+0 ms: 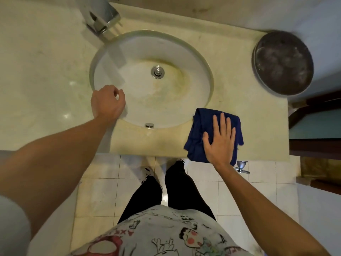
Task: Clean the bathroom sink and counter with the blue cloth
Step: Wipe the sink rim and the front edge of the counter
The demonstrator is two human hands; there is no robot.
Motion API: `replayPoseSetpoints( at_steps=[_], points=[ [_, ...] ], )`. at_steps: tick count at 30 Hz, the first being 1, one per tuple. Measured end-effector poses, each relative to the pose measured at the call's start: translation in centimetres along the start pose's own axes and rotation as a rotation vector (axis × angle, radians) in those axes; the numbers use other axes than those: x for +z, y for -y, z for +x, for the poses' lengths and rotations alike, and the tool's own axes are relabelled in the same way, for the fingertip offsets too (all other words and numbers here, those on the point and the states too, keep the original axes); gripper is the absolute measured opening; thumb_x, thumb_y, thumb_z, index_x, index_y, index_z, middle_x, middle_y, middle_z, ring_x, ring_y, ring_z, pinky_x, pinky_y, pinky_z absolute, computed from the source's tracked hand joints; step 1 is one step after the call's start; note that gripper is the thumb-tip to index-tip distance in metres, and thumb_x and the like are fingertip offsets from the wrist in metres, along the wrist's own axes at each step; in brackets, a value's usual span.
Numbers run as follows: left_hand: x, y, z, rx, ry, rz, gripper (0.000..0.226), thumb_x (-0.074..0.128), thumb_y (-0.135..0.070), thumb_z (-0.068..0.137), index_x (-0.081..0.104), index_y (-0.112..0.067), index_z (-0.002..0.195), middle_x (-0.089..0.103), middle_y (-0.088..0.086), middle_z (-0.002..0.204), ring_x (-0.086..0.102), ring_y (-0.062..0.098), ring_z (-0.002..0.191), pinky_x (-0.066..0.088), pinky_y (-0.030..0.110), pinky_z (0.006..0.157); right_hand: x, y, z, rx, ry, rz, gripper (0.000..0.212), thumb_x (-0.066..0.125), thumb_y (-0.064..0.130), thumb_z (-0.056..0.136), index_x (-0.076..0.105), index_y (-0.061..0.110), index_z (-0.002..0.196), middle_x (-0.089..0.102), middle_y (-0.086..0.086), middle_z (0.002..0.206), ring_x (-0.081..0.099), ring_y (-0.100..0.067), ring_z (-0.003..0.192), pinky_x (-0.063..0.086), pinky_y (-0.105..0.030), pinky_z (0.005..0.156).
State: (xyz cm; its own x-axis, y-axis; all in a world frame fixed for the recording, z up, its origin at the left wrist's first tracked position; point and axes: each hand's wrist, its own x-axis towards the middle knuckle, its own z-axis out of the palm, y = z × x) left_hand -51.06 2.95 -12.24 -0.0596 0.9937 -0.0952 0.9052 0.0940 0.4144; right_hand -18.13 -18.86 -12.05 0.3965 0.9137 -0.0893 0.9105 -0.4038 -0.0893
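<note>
Head view looks straight down on a pale stone table [239,58] with a round white sink [114,52] set into it. Yellowish stains ring the metal drain [157,72] at the bottom of the bowl, and a chrome faucet [103,21] stands at the far left rim. The blue cloth [198,133] lies crumpled on the table just right of the sink, at the near edge, with its lower corner hanging slightly over. The right hand [219,139] lies flat on top of the cloth, fingers spread and extended, pressing rather than gripping it. The left hand [108,103] rests on the sink's near left rim, well apart from the cloth, fingers curled loosely inward and holding nothing. A round dark metal lid-like object [283,62] sits at the far right of the table. Below the table edge, white floor tiles [103,191] and the person's dark trousers [177,193] show.
</note>
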Motion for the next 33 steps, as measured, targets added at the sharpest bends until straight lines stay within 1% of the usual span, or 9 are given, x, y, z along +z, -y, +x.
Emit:
replayPoseSetpoints(
  at_steps=[3,9,13,17,20,23,27,30,33],
  points=[
    [0.0,0.1,0.1,-0.002,0.005,0.02,0.039,0.044,-0.043,0.096,0.07,-0.014,0.089,0.072,0.007,0.088,0.065,0.036,0.084,0.051,0.041,0.076,0.0,0.6,3.5,0.047,-0.021,-0.008,0.066,0.034,0.047,0.103,0.021,0.022,0.163,0.017,-0.005,0.171,0.014,-0.027,0.157,0.012,-0.05,0.127],
    [0.1,0.1,0.2,-0.012,-0.015,0.025,0.032,0.049,-0.036,0.095,0.069,-0.014,0.085,0.071,0.006,0.083,0.063,0.033,0.076,0.051,0.04,0.068,-1.0,2.0,15.9,0.064,-0.011,-0.004,0.068,0.03,0.05,0.103,0.017,0.022,0.164,0.014,-0.004,0.171,0.012,-0.027,0.158,0.009,-0.051,0.127],
    [0.1,0.0,0.2,-0.029,-0.01,0.03,0.028,0.05,-0.036,0.094,0.067,-0.017,0.083,0.069,0.001,0.08,0.062,0.03,0.074,0.051,0.039,0.066,-1.8,2.6,23.4,0.001,-0.007,0.033,0.068,0.03,0.05,0.103,0.018,0.022,0.164,0.013,-0.003,0.172,0.009,-0.025,0.158,0.005,-0.05,0.128],
    [0.4,0.1,0.3,-0.042,0.005,0.067,0.026,0.052,-0.035,0.095,0.067,-0.018,0.082,0.068,-0.002,0.079,0.061,0.026,0.071,0.051,0.038,0.065,-2.7,2.8,30.7,-0.107,-0.002,0.046,0.067,0.026,0.053,0.104,0.022,0.021,0.163,0.018,-0.005,0.171,0.013,-0.027,0.157,0.008,-0.05,0.127],
    [0.6,0.2,0.3,-0.042,-0.002,0.087,0.025,0.053,-0.035,0.096,0.068,-0.018,0.083,0.069,-0.002,0.08,0.061,0.026,0.071,0.051,0.037,0.065,-3.1,2.8,34.9,-0.169,-0.017,0.052,0.067,0.027,0.053,0.104,0.025,0.019,0.162,0.021,-0.007,0.169,0.016,-0.028,0.156,0.01,-0.051,0.127],
    [0.6,0.0,0.3,-0.037,-0.011,0.08,0.025,0.054,-0.034,0.096,0.068,-0.017,0.084,0.07,0.0,0.081,0.062,0.027,0.07,0.054,0.039,0.068,-3.0,2.3,36.4,-0.198,-0.053,0.061,0.067,0.029,0.053,0.103,0.028,0.019,0.161,0.025,-0.008,0.168,0.019,-0.03,0.155,0.011,-0.051,0.126],
    [0.5,0.0,0.1,-0.032,-0.027,0.059,0.025,0.055,-0.034,0.096,0.07,-0.016,0.087,0.071,0.004,0.083,0.063,0.032,0.074,0.055,0.04,0.069,-2.8,1.9,35.1,-0.179,-0.04,0.069,0.069,0.026,0.055,0.103,0.024,0.02,0.162,0.021,-0.007,0.17,0.016,-0.029,0.156,0.009,-0.05,0.127],
    [0.6,0.2,0.1,-0.008,-0.04,0.051,0.026,0.054,-0.033,0.096,0.07,-0.015,0.088,0.071,0.006,0.084,0.063,0.035,0.076,0.053,0.039,0.069,-2.8,0.3,31.5,-0.13,-0.03,0.075,0.069,0.026,0.055,0.104,0.021,0.02,0.163,0.017,-0.005,0.171,0.013,-0.027,0.157,0.007,-0.048,0.128],
    [0.7,0.3,0.0,0.016,-0.049,0.048,0.029,0.053,-0.033,0.097,0.071,-0.013,0.087,0.071,0.009,0.084,0.064,0.035,0.075,0.051,0.038,0.068,-2.5,-3.0,25.6,-0.127,-0.027,0.092,0.067,0.028,0.053,0.105,0.021,0.02,0.163,0.017,-0.005,0.171,0.013,-0.026,0.157,0.007,-0.047,0.128]
  ],
)
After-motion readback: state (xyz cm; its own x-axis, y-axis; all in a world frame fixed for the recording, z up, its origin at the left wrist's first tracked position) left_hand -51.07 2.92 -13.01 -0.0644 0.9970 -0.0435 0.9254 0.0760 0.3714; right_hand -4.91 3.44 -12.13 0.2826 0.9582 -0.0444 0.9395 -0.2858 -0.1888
